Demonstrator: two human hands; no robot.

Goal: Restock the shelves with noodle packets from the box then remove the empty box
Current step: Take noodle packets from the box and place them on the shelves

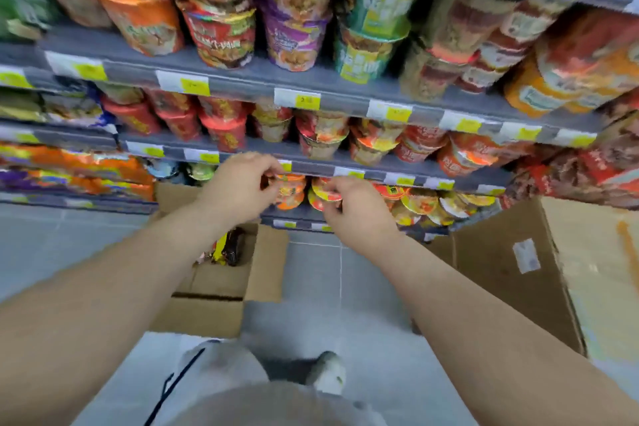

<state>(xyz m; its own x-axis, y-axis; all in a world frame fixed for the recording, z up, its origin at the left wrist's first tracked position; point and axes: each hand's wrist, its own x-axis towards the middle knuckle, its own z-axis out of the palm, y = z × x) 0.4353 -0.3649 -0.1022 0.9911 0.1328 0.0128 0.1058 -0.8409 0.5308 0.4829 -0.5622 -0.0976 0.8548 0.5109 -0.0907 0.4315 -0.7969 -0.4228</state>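
**Two cups in hand at the low shelf, box not yet empty**

Below the left forearm, the box (266,263) sits open on the floor with a few dark and yellow packets (229,249) left inside, so restocking is not finished. Above it, the left hand (242,185) has thumb and fingers curled onto the rim of an orange cup (290,192). Just beside that, the right hand (356,209) curls its fingers round a yellow cup (321,197). Blur hides the exact contact of both grips. Both cups sit under the shelf edge (373,175), at the front of the row. Right of the right hand, more cups (422,201) lie tilted and crowded, and a second box (511,270) stands further right.

The risks are:
- Pushing either cup in hard could knock the leaning neighbours off the front lip.
- A light pinch on a rim may slip, and the cup would drop toward the open box or the floor.
- Stepping back could catch the box flaps close to the feet.
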